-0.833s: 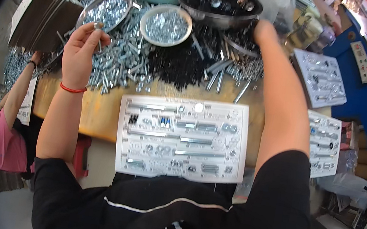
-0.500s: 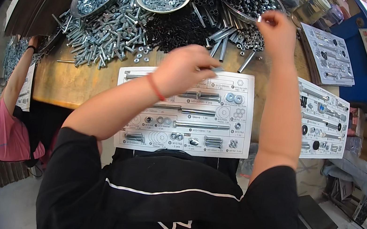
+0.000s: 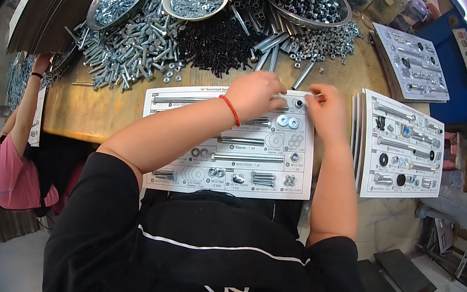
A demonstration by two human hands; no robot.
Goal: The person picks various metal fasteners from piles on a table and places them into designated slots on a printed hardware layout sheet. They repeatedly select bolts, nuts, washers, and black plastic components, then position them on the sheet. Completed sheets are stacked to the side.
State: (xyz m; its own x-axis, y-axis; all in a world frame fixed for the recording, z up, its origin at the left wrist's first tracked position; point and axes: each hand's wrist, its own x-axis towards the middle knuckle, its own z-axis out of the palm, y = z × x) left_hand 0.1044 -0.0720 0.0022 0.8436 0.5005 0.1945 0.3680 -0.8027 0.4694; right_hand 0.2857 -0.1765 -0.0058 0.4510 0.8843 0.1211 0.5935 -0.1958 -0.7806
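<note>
A white printed card (image 3: 221,190) with bolts, washers and nuts on its pictured spots lies in front of me. Over its upper part is my left hand (image 3: 256,97), with a red band at the wrist. Its fingers are curled together, and what they hold, if anything, is hidden. My right hand (image 3: 326,113) is at the card's upper right corner, fingers bent inward and closed. I cannot make out anything between them. Between the two hands a small dark-centred nut (image 3: 298,103) rests on the card. Two flat washers (image 3: 287,122) lie just below it.
Beyond the card are piled bolts (image 3: 133,49), black screws (image 3: 215,43), loose nuts (image 3: 327,45), a white bowl of washers (image 3: 223,5) and a metal bowl of dark nuts (image 3: 349,19). Stacked cards (image 3: 404,153) stand at right. A person in pink (image 3: 16,168) works at left.
My right hand has come down from the nut bowl to the card's corner. My left hand has shifted slightly right. A nut now shows at the card's upper right.
</note>
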